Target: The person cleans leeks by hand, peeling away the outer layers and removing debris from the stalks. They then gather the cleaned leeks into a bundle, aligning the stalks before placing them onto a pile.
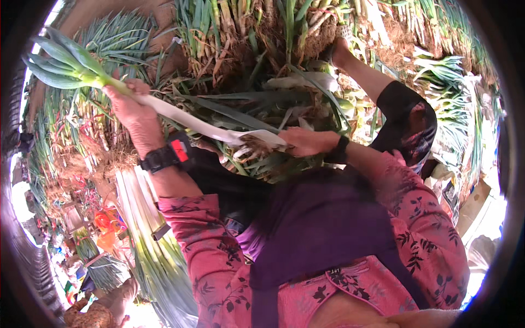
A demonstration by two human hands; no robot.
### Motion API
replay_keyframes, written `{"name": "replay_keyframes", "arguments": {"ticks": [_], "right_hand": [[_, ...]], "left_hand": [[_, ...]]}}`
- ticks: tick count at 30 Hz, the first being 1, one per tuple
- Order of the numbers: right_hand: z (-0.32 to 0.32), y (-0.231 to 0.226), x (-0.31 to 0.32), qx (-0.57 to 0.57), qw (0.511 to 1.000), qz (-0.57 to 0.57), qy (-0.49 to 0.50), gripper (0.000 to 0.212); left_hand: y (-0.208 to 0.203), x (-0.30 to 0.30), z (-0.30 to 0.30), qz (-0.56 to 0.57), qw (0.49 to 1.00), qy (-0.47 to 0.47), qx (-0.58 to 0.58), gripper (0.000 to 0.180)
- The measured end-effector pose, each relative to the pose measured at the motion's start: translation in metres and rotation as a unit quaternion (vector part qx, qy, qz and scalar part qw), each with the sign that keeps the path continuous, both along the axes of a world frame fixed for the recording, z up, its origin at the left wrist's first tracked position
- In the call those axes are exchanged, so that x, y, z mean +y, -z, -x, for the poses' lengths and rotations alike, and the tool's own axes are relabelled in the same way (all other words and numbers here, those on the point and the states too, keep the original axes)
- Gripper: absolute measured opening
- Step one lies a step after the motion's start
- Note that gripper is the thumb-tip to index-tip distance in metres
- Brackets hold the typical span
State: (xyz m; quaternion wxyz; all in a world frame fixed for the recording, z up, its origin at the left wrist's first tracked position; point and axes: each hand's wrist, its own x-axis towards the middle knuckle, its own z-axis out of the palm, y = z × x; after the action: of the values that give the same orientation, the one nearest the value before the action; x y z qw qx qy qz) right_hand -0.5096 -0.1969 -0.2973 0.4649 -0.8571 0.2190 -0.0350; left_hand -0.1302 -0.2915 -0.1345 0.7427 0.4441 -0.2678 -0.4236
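Over ragged leaves (pixel 229 111), the left hand (pixel 134 106) grips a smooth, fan-topped leek (pixel 186 117).

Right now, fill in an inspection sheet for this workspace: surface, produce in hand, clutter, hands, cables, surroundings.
Surface: mostly hidden under loose leaves.
Produce in hand: one leek, green top at left, ragged, brownish lower end.
Clutter: loose leaves; orange item at lower left.
Hands: left hand closed round the leek; right hand at the lower end, grip partly hidden.
Cables: nothing seen.
Surroundings: rooted bundles at the top, long stalks at lower left.
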Motion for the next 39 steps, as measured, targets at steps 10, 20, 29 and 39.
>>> {"name": "replay_keyframes", "arguments": {"ticks": [10,20,29,39], "right_hand": [[-0.083,-0.122,-0.034,-0.105,0.957,-0.269,-0.029,0.032],[-0.129,-0.116,-0.078,-0.197,0.966,0.140,0.092,0.029],[-0.107,-0.129,-0.044,-0.107,0.945,0.243,0.191,0.030],[-0.011,-0.159,-0.002,0.060,0.943,0.218,0.245,0.014]], "left_hand": [[0.012,-0.007,0.008,-0.002,0.985,0.114,0.128,0.046],[0.031,-0.006,0.052,-0.156,0.973,0.160,0.064,0.011],[0.061,-0.036,0.065,-0.222,0.938,0.222,0.147,0.011],[0.114,-0.059,0.147,-0.247,0.918,0.207,0.231,0.013]]}}
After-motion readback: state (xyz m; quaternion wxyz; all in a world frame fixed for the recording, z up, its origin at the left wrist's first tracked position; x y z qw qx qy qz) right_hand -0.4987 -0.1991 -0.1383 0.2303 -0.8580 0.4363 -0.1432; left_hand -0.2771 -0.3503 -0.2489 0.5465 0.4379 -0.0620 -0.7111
